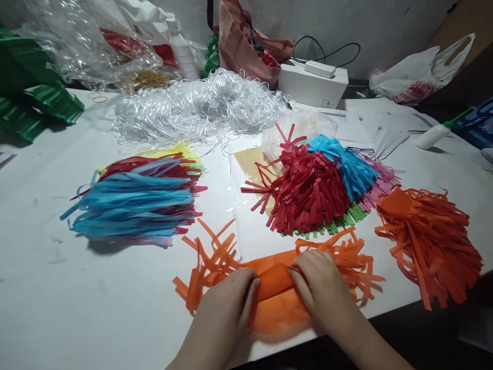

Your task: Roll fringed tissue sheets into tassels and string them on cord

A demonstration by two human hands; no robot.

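Note:
Orange tissue paper (275,282) with fringed strips at both sides lies near the table's front edge. Its middle is folded or rolled over in a flat band between my hands. At the band's left end, my left hand (229,300) pinches the paper between thumb and fingers. My right hand (319,280) grips the right end the same way. Fringe spreads out beyond each hand. To the right rests a bundled orange tassel (429,236). Beyond my right hand sits a pile of red tassels (311,190), with blue tassels (344,162) behind it.
Light blue fringed paper (134,200) lies in a stack at left, over red and yellow. Behind it spreads a heap of white string (200,105). A white box (314,85), a plastic bag (419,72) and a glue bottle (433,136) stand or lie toward the back right.

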